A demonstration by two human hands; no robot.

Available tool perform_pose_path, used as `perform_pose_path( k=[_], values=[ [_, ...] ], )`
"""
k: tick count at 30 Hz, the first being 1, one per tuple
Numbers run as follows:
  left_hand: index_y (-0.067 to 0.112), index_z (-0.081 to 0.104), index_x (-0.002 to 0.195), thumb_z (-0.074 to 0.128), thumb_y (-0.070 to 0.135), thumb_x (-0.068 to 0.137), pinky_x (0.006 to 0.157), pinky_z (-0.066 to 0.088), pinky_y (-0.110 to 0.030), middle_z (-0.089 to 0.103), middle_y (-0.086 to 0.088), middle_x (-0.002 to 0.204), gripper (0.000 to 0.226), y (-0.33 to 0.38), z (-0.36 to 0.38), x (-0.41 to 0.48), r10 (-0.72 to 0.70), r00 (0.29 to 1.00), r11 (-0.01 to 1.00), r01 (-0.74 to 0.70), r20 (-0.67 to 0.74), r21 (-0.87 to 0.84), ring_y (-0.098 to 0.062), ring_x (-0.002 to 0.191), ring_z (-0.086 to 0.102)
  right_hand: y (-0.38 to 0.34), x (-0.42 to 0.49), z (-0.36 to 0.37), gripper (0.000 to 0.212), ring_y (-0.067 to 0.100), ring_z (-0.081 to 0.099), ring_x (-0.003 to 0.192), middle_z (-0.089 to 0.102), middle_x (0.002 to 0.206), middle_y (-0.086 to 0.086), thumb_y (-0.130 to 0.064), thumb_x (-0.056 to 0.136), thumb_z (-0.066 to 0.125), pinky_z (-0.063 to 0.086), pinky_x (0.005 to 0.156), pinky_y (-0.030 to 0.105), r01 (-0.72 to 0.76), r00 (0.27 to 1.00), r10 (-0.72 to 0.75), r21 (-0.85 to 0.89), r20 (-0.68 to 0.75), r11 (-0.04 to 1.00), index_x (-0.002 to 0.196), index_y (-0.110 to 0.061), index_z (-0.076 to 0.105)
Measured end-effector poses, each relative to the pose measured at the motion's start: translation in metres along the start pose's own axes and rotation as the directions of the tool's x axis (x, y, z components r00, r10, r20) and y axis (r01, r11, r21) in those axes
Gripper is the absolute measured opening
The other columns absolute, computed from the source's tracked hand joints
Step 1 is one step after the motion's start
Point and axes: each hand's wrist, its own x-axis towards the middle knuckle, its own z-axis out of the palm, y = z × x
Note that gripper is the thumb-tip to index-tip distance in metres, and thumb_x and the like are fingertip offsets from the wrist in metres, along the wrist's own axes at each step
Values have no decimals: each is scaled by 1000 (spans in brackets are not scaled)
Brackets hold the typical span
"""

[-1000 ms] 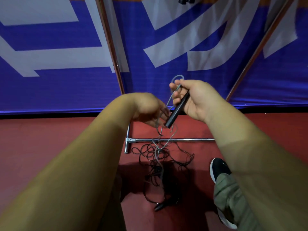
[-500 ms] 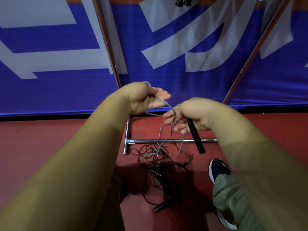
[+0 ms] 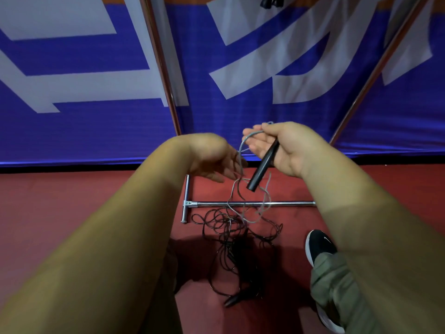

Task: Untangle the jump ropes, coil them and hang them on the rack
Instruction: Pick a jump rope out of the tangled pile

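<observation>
Center frame, the right hand grips a black handle, the gray rope looped over its fingers. The left hand is relaxed, its straight fingers touching the hanging strands. Below, tangled black ropes lie on the red floor beside the chrome rack base.

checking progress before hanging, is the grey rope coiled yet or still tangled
Still tangled. The grey rope trails loose from the right hand, which holds its black handle, down into the black rope pile on the floor.
</observation>
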Motion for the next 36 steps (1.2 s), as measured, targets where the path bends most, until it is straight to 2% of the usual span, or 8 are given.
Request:
perform_pose_path(
  k=[3, 7, 12, 17, 23, 28, 32, 36],
  values=[
    [24, 75, 121, 62, 9, 100, 109, 47, -36, 75, 7, 125, 29, -3, 12, -1, 35, 995, 965, -58, 94, 254, -15, 126, 64, -3, -1, -1, 19, 24, 81, 79, 82, 97, 15, -12, 114, 44, 64, 62, 28, 53, 999, -52, 157, -11, 986, 109, -3, 60],
    [18, 72, 113, 58, 17, 107, 103, 49, -37, 79, -1, 117, 16, -5, 10, 4, 106, 994, 973, -111, 36, 203, -19, 114, 70, -5, 0, -4, 23, 26, 81, 84, 79, 107, 19, -13, 115, 41, 65, 65, 31, 76, 997, -70, 217, -37, 973, 115, 1, 60],
    [9, 60, 112, 41, 21, 115, 78, 66, -39, 72, -10, 90, 23, 7, 6, 1, 156, 984, 948, -175, -91, -267, -31, 93, 79, -5, 4, -14, 39, 18, 76, 82, 79, 116, 8, -2, 106, 35, 59, 63, 31, -62, 994, 27, -343, -104, 937, 131, -9, 64],
    [2, 58, 100, 45, 13, 113, 63, 66, -35, 71, -11, 75, 21, 18, -1, 1, 126, 975, 621, -223, -184, -751, -28, 73, 79, 18, 0, -14, 35, 13, 55, 90, 73, 133, -4, -4, 104, 48, 52, 81, 33, -154, 968, 251, -801, -5, 578, 111, -27, 73],
    [-12, 51, 122, 39, 10, 113, 74, 66, -46, 66, -25, 114, 27, 15, -15, 6, 144, 941, 222, -332, -306, -917, -41, 90, 75, 26, -2, -6, 31, 31, 74, 111, 80, 113, 3, -26, 115, 42, 57, 91, 41, -81, 974, 216, -768, 75, 635, 108, -20, 72],
    [-8, 54, 131, 29, 6, 101, 83, 60, -55, 72, -28, 120, 42, 4, -22, 9, 34, 947, 566, -281, -319, -775, -44, 108, 72, 17, 1, 1, 27, 22, 66, 66, 81, 87, 7, -22, 114, 45, 53, 63, 33, 48, 997, -8, -586, 71, 809, 104, -10, 67],
    [9, 65, 131, 44, 7, 105, 82, 58, -39, 75, -8, 121, 33, -3, -4, 8, 10, 973, 990, -41, -229, -135, -25, 102, 72, 9, 2, 5, 28, 17, 64, 58, 78, 81, 3, -23, 114, 45, 55, 59, 32, 93, 995, -71, -374, 72, 923, 103, -10, 67],
    [23, 70, 130, 63, 11, 102, 95, 55, -35, 71, 4, 128, 31, -10, 10, 5, -1, 1000, 929, 7, -16, 370, -16, 117, 65, 2, -3, 6, 26, 13, 62, 54, 76, 76, 0, -22, 114, 47, 55, 60, 30, 93, 995, -85, -174, 56, 980, 103, -10, 68]
  ],
)
